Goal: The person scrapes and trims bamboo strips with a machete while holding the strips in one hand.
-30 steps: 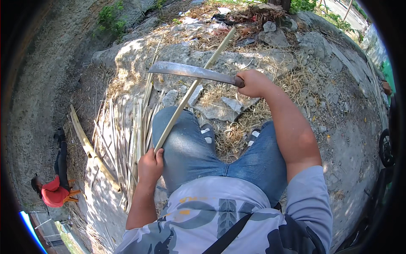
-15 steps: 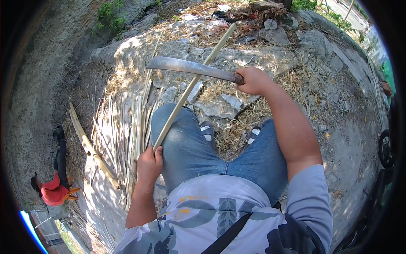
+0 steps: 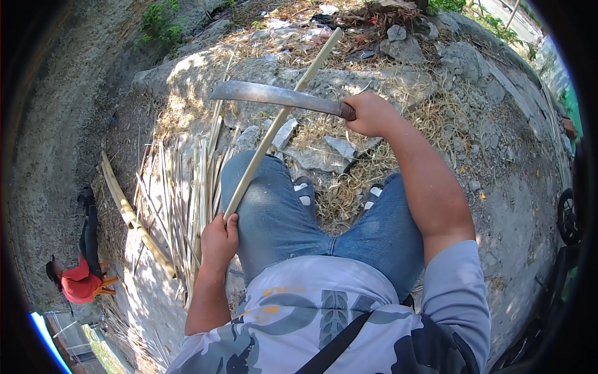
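My left hand (image 3: 219, 239) is closed round the near end of a long pale bamboo strip (image 3: 261, 149). The strip slants up and away to the right, passing over my left knee. In my right hand (image 3: 372, 115) is the dark handle of a machete (image 3: 274, 96), its broad, slightly curved blade pointing left. The blade lies across the strip's upper part and covers a short piece of it; whether its edge bites into the bamboo cannot be made out.
Many split bamboo strips (image 3: 198, 187) lie on the ground to my left, beside a thicker bamboo pole (image 3: 134, 218). Broken stones (image 3: 321, 159) and curly shavings (image 3: 430, 118) lie ahead. A person in red (image 3: 80, 282) sits at the far left. A motorcycle wheel (image 3: 567, 217) shows at the right.
My right hand and the machete have shifted slightly left and up. The strip's far end has swung a little to the left; my left hand has barely moved.
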`<state>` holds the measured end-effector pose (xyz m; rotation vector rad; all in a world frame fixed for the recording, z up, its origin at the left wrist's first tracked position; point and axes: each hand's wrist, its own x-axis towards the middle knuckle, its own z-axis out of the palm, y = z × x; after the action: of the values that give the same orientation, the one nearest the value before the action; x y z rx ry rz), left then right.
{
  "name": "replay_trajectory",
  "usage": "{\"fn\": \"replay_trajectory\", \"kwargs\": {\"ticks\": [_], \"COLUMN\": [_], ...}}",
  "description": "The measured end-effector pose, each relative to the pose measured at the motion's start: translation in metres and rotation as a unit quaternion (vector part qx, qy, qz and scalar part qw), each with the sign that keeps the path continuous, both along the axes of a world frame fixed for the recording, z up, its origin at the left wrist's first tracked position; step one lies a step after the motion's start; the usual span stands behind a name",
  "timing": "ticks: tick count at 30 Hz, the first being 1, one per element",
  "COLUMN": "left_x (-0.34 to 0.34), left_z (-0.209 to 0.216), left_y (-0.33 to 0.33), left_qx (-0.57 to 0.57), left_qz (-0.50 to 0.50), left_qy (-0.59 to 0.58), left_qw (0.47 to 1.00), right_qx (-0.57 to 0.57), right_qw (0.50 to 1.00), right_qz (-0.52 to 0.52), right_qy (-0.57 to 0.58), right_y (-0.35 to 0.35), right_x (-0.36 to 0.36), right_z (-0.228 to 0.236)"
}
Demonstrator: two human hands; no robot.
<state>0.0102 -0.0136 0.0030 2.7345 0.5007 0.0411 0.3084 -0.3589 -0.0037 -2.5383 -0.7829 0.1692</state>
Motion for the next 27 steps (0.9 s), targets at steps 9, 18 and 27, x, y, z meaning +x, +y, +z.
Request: {"fn": "replay_trajectory", "kwargs": {"ticks": [9,18,27], "left_x": [-0.001,-0.003,-0.004], "left_z": [0.003,-0.004,-0.008], "left_y": [-0.005,-0.002,0.0], "left_qx": [0.029,0.021,0.03], "left_qz": [0.002,0.002,-0.014], "left_qy": [-0.001,-0.017,-0.047], "left_qw": [1.0,1.0,0.998], "right_qx": [-0.068,-0.147,0.117], "right_qw": [0.996,0.987,0.972], "right_qz": [-0.056,0.067,-0.166], "right_qy": [0.008,0.004,0.122], "right_y": [-0.005,0.029,-0.032], "right_x": [-0.001,-0.031,0.019], "right_z": [0.019,0.047,-0.004]}}
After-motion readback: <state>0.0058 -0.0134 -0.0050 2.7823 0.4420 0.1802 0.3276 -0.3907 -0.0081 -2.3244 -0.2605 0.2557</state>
